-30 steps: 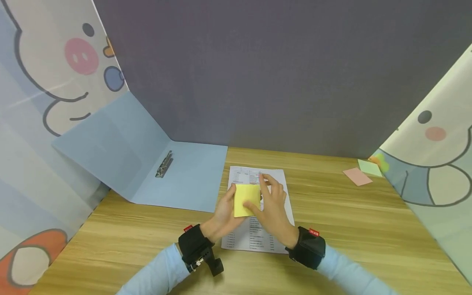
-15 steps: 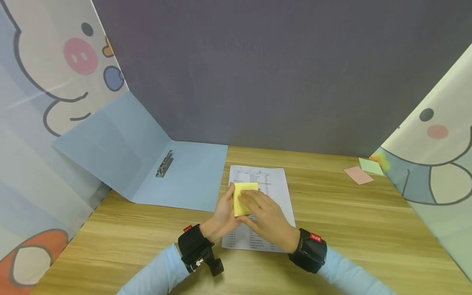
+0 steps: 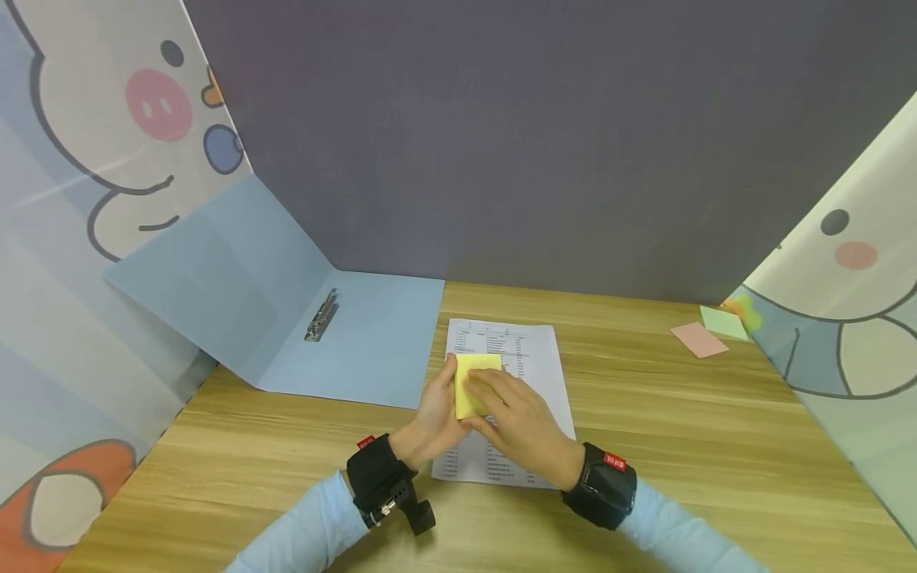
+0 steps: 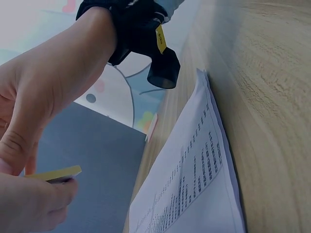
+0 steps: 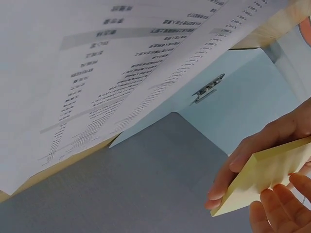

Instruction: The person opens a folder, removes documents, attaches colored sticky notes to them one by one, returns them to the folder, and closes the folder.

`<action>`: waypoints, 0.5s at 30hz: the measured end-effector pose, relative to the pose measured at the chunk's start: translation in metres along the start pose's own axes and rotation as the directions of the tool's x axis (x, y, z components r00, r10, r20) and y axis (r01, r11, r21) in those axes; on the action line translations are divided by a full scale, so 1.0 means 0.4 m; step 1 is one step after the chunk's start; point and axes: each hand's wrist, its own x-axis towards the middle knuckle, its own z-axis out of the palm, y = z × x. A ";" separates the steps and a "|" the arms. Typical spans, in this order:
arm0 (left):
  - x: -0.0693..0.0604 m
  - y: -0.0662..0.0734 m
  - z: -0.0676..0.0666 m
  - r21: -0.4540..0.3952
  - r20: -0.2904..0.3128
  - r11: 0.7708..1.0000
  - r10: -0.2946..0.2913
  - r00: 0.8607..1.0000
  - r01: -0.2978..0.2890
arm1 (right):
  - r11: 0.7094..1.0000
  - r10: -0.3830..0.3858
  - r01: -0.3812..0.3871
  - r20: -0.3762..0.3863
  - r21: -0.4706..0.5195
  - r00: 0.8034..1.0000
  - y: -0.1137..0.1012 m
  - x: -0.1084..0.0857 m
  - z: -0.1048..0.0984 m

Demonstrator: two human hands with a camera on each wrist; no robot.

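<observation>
The left hand [image 3: 435, 415] gripped a yellow note pad [image 3: 476, 363] above printed sheets [image 3: 539, 366] while the right hand [image 3: 521, 422] rested loosely bent fingers on its face, apparently working at the top note, which next seemed to call for a light pinch.

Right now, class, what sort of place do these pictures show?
Probably a screened-off desk for paperwork: open blue folder, printed sheets, and a yellow note pad in the left hand.

A thin, plain yellow notepad [image 5: 255, 179], gripped in the left hand [image 3: 437, 415], is held above printed pages [image 3: 539, 378] on the surface [image 3: 645, 438], its face partly covered by the right hand's [image 3: 528, 430] touching fingers [image 3: 497, 383].
</observation>
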 end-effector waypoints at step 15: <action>0.003 -0.004 0.004 -0.038 0.007 0.999 0.007 1.000 -0.007 | 0.998 -0.068 0.068 -0.007 -0.018 0.998 0.009 -0.006 -0.001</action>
